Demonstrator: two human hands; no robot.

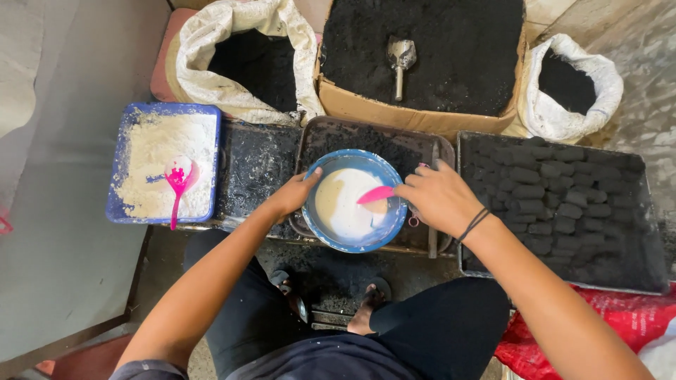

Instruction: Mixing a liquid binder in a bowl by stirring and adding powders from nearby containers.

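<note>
My left hand (294, 193) grips the left rim of a blue bowl (384, 230) that holds a pale creamy liquid (345, 207). My right hand (440, 197) holds a pink spoon (377, 195), whose tip dips into the liquid at the bowl's right side. The bowl rests over a dark tray (331, 134) of black powder.
A blue tray (120, 169) of white powder with a pink spoon (176, 184) sits at the left. A black tray (655, 232) of dark briquettes is at the right. Behind are two white sacks (204, 70) (605, 77) and a cardboard box (394, 112) of black powder with a metal scoop (401, 60).
</note>
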